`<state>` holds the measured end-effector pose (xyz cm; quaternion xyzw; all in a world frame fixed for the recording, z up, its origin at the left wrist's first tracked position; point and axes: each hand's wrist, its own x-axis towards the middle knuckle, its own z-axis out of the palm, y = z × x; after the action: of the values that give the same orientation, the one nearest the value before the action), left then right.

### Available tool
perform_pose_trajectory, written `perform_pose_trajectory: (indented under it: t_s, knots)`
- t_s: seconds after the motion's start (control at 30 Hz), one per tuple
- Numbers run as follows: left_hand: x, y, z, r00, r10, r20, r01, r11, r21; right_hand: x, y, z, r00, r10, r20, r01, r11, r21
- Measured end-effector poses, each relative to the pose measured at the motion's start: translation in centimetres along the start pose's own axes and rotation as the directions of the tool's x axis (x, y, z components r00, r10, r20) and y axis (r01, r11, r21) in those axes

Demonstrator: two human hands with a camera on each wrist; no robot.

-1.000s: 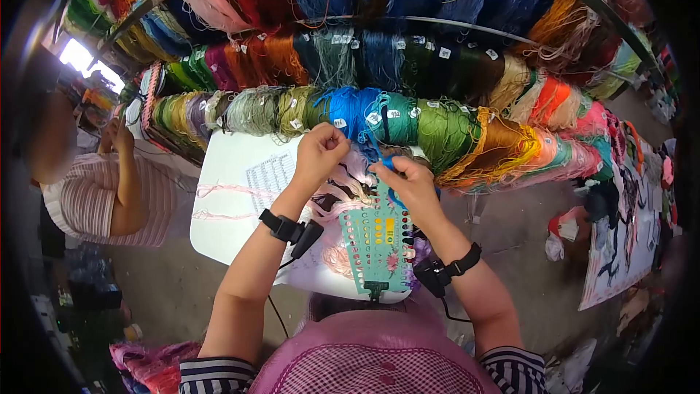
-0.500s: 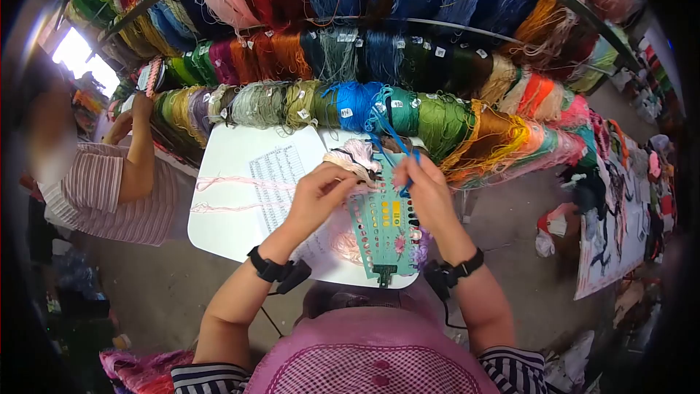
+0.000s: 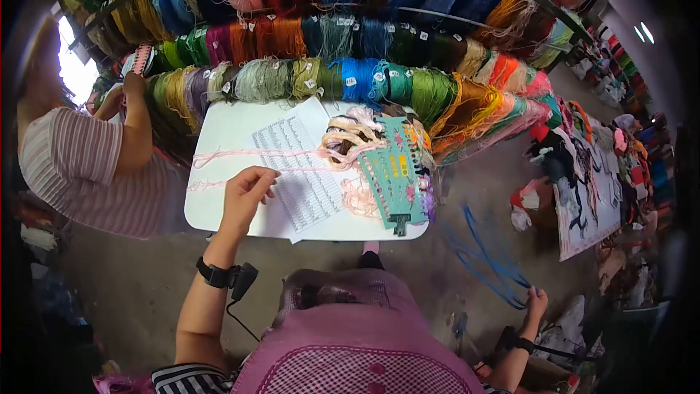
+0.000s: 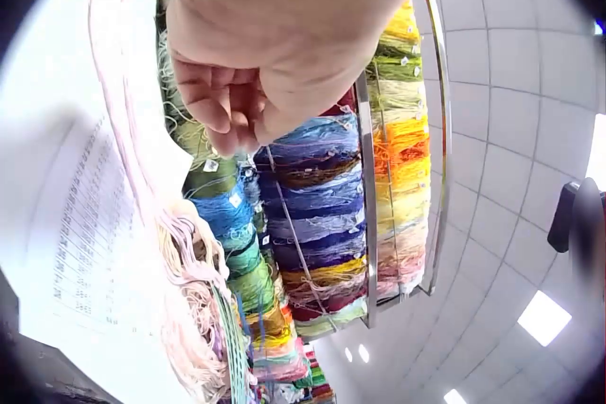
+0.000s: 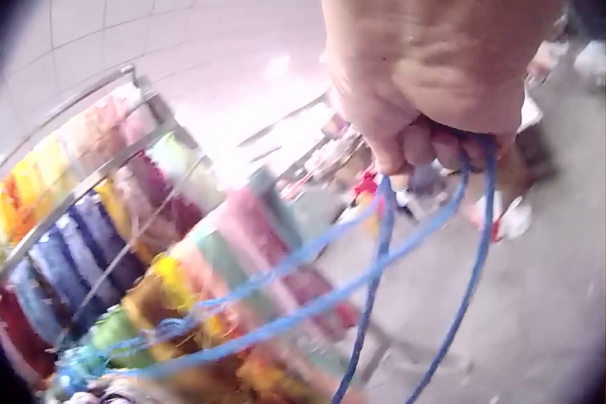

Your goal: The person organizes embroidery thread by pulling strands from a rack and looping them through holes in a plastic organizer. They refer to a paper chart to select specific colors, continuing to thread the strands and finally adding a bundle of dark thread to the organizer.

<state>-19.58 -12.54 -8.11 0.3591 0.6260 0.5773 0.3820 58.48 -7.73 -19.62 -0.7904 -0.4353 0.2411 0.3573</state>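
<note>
My left hand (image 3: 250,193) hovers over the near edge of the white table (image 3: 219,128), fingers loosely curled, with nothing visible between them in the left wrist view. Beneath it pass pale pink strands (image 3: 240,153) and a printed sheet of numbers (image 3: 295,175). Far to the right of the table, my right hand (image 3: 537,303) grips looped blue thread (image 3: 485,263), which trails through the air toward the table. In the right wrist view, several blue strands (image 5: 322,305) hang from its curled fingers. A green card of thread samples (image 3: 394,175) lies beside cream and pink skeins (image 3: 350,138).
A black clip (image 3: 399,224) holds the card's near end. Rows of coloured thread skeins (image 3: 266,80) hang on metal rails behind the table. At left stands another person in a striped top (image 3: 80,146). A second white table (image 3: 572,226) with thread stands at right.
My right hand has swung from the card far out to the right and down, carrying the blue thread. My left hand has drawn back leftward, away from the skeins.
</note>
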Motion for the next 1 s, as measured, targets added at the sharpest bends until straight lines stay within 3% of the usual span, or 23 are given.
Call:
perform_pose_trajectory:
  t_s: [0.07, 0.13, 0.2, 0.27, 0.37, 0.4, 0.47, 0.5, 0.53, 0.57, 0.6, 0.67, 0.73, 0.8, 0.83, 0.93, 1.0]
  knots:
    - [-1.3, 0.9, 1.4, 0.988, -0.035, 0.148, 0.042, 0.998, -0.046, -2.8, -1.7, 1.2, 0.960, -0.053, 0.274, 0.055, 0.999, 0.000]
    - [-2.6, 1.4, 3.8, 0.938, -0.042, 0.344, 0.084, 0.991, -0.108, -9.5, -11.2, 6.7, 0.887, 0.052, 0.459, -0.058, 0.998, -0.001]
    - [-4.2, 2.0, 6.2, 0.761, -0.127, 0.637, 0.189, 0.981, -0.030, -15.5, -20.1, 11.6, 0.740, 0.060, 0.670, -0.166, 0.982, 0.095]
    - [-5.0, 2.1, 8.5, 0.444, -0.253, 0.859, 0.213, 0.962, 0.173, -20.0, -26.7, 14.9, 0.549, -0.047, 0.834, -0.234, 0.950, 0.207]
    - [-7.0, 3.7, 11.1, 0.377, -0.314, 0.871, 0.164, 0.948, 0.271, -24.6, -34.2, 16.6, 0.258, -0.236, 0.937, -0.289, 0.906, 0.308]
    - [-7.3, 3.8, 11.3, 0.374, -0.317, 0.872, 0.168, 0.947, 0.272, -25.5, -35.4, 17.2, 0.258, -0.231, 0.938, -0.293, 0.906, 0.304]
    - [-7.3, 4.1, 11.5, 0.561, 0.009, 0.828, 0.275, 0.941, -0.197, -26.7, -37.4, 18.5, 0.199, -0.375, 0.905, -0.269, 0.868, 0.418]
    - [-7.2, 5.2, 11.2, 0.650, -0.083, 0.755, 0.337, 0.922, -0.190, -26.9, -37.9, 19.1, 0.193, -0.379, 0.905, -0.263, 0.869, 0.420]
    - [-7.1, 6.4, 10.7, 0.686, -0.070, 0.724, 0.377, 0.885, -0.272, -27.1, -38.5, 19.6, 0.240, -0.382, 0.893, -0.270, 0.857, 0.439]
    - [-6.9, 6.2, 10.4, 0.735, -0.066, 0.675, 0.352, 0.888, -0.296, -27.0, -39.0, 20.0, 0.287, -0.385, 0.877, -0.276, 0.844, 0.460]
    - [-6.7, 6.0, 10.0, 0.781, -0.061, 0.621, 0.324, 0.890, -0.320, -26.6, -39.2, 20.6, 0.277, -0.393, 0.877, -0.269, 0.844, 0.463]
    - [-6.3, 6.4, 9.0, 0.817, -0.041, 0.576, 0.243, 0.929, -0.279, -25.7, -39.3, 22.0, 0.249, -0.471, 0.846, -0.156, 0.843, 0.515]
    - [-6.0, 6.8, 8.4, 0.848, -0.021, 0.530, 0.167, 0.959, -0.229, -25.3, -40.4, 22.2, 0.235, -0.431, 0.871, -0.147, 0.870, 0.470]
    - [-5.7, 7.0, 8.1, 0.918, -0.099, 0.385, 0.203, 0.949, -0.241, -25.1, -41.1, 22.8, 0.219, -0.487, 0.845, -0.180, 0.831, 0.526]
    - [-5.5, 6.8, 8.1, 0.921, -0.115, 0.372, 0.252, 0.904, -0.345, -24.9, -41.2, 23.2, 0.211, -0.490, 0.846, -0.179, 0.832, 0.526]
    - [-5.3, 7.8, 8.0, 0.917, -0.188, 0.352, 0.335, 0.841, -0.424, -24.5, -41.5, 24.2, 0.190, -0.524, 0.830, -0.253, 0.791, 0.557]
    - [-5.2, 8.0, 8.0, 0.914, -0.177, 0.365, 0.338, 0.831, -0.442, -24.8, -42.4, 24.3, 0.171, -0.452, 0.875, -0.279, 0.830, 0.483]
